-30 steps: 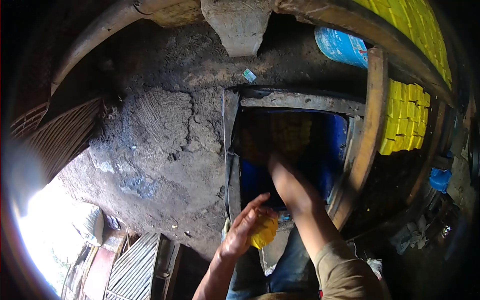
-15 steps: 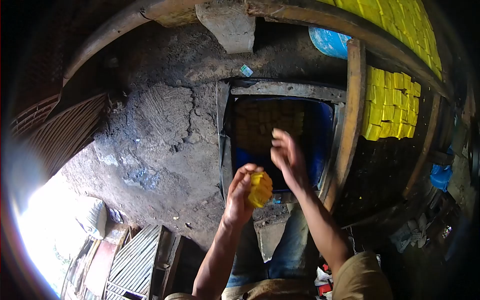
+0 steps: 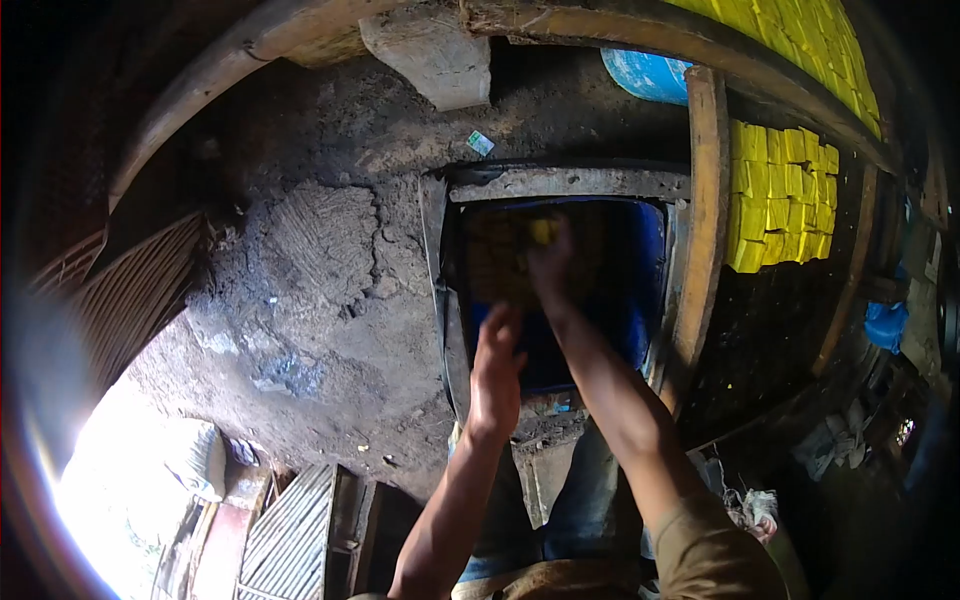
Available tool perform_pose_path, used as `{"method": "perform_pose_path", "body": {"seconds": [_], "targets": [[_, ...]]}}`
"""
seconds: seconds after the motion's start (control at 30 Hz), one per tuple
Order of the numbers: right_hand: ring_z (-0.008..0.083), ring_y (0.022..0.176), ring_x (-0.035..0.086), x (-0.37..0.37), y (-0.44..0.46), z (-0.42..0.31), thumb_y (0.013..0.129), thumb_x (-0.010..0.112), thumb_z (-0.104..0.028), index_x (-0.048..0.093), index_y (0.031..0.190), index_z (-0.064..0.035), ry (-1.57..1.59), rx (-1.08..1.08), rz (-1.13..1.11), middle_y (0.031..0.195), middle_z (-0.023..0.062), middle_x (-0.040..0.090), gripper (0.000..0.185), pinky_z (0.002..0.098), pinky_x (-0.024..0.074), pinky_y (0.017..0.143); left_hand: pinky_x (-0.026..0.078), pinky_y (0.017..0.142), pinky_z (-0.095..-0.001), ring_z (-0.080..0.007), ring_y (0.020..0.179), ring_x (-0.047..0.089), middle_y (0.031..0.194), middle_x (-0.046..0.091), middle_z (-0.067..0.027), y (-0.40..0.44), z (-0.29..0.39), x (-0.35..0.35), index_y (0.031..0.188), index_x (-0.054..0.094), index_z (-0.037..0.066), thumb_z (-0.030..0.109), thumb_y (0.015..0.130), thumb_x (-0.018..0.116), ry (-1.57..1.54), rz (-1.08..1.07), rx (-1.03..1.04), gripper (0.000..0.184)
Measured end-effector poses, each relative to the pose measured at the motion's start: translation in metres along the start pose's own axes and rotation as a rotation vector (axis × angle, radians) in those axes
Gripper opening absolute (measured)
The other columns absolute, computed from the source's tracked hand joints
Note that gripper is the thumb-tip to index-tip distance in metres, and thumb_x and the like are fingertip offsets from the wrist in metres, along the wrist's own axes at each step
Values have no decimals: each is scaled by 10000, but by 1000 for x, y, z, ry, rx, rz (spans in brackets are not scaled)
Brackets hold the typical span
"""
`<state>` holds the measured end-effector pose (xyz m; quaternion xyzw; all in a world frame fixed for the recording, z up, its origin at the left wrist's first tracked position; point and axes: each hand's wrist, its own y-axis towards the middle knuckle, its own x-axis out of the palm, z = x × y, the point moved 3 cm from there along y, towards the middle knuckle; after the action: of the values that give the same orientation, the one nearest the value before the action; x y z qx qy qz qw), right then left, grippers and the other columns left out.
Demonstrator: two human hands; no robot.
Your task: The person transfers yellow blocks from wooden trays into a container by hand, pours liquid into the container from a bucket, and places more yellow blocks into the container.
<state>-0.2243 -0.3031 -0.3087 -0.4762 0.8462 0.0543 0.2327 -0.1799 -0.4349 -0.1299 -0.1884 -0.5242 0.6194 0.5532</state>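
Observation:
My right hand [image 3: 549, 262] reaches down into a dark box with blue inner walls [image 3: 648, 290]. Its closed fingers are around a small yellow block [image 3: 543, 231], though the hand is dim and smeared by motion. Below it, rows of similar blocks [image 3: 488, 243] lie in shadow. My left hand [image 3: 496, 370] hovers over the near left part of the box opening, fingers stretched out, with nothing visible in it.
A wooden frame [image 3: 570, 182] borders the box opening. To the right, beyond a wooden post [image 3: 706, 200], stand stacked yellow blocks [image 3: 780, 200]. More yellow blocks [image 3: 800, 50] fill the top right, near a blue drum [image 3: 645, 75]. Rough ground [image 3: 320, 240] lies left.
The yellow bundle has left my left hand, which has opened out and moved up slightly. My right hand has gone farther into the box and now has a yellow block at its fingers.

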Motion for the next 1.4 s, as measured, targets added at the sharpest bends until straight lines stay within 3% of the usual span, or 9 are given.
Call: {"method": "perform_pose_path", "body": {"seconds": [0.17, 0.33, 0.57, 0.63, 0.8, 0.97, 1.1, 1.2, 1.4], "targets": [[202, 1095, 533, 46, 15, 12, 842, 654, -57, 461, 1284, -31, -647, -27, -218, 1177, 91, 545, 482, 303, 435, 945, 281, 1068, -435, -245, 1368, 377, 1445, 445, -96, -42, 10, -23, 1348, 471, 123, 471, 864, 582, 115, -248, -19, 606], [229, 1135, 521, 26, 24, -32, 815, 677, 2, 432, 1299, -8, -477, -34, 36, 1219, 114, 537, 542, 320, 407, 988, 377, 1013, -396, -237, 1314, 441, 1370, 493, -113, -54, 22, -36, 1265, 504, 103, 432, 857, 615, 200, -183, 9, 536], [319, 1133, 561, -207, -31, -212, 829, 632, -24, 522, 1236, 40, -180, -380, 232, 1209, 187, 577, 426, 401, 436, 1003, 410, 916, -376, -204, 1180, 547, 1263, 578, -80, -72, 27, -3, 1215, 529, 122, 363, 916, 573, 211, -106, 75, 387], [260, 1142, 566, -286, -11, -182, 887, 552, -35, 490, 1334, 5, -182, 46, 481, 1279, 164, 580, 454, 382, 418, 1013, 427, 889, -370, -203, 1127, 580, 1209, 608, -79, -76, 30, 17, 1200, 543, 118, 328, 919, 568, 249, -91, 82, 352], [350, 1277, 492, -429, 90, -73, 987, 519, -203, 451, 1404, -47, -496, 46, 732, 1409, 188, 490, 450, 408, 419, 1041, 465, 830, -339, -204, 1024, 621, 1122, 642, -80, -82, 35, 90, 1170, 550, 103, 244, 912, 570, 302, -152, 143, 295], [400, 999, 604, -421, 134, -82, 925, 573, -139, 620, 1160, -19, -579, -28, 669, 1072, 200, 649, 268, 469, 482, 838, 522, 850, -372, -254, 1028, 639, 1105, 636, -102, -78, 12, 168, 1201, 526, 93, 416, 924, 596, 373, -331, 202, 431], [149, 817, 635, -443, 123, -82, 763, 770, -26, 606, 997, -53, 28, 2, 754, 916, 47, 648, 287, 283, 519, 708, 520, 862, -370, -240, 1026, 640, 1111, 641, -99, -84, -2, 228, 1209, 531, 87, 247, 941, 572, 318, -424, 141, 314], [164, 816, 647, -458, 144, -82, 757, 773, -20, 605, 1098, -55, 158, -72, 590, 948, 63, 648, 383, 284, 540, 702, 519, 864, -365, -237, 1024, 641, 1107, 641, -98, -81, -5, 254, 1203, 536, 78, 231, 948, 561, 333, -466, 155, 299], [299, 982, 608, -447, 173, -106, 744, 720, 2, 548, 1153, -47, -1006, -108, 612, 1125, 145, 593, 446, 394, 522, 810, 511, 867, -382, -249, 999, 641, 1082, 639, -99, -78, -13, 291, 1172, 547, 58, 227, 935, 568, 374, -448, 155, 292]]}}
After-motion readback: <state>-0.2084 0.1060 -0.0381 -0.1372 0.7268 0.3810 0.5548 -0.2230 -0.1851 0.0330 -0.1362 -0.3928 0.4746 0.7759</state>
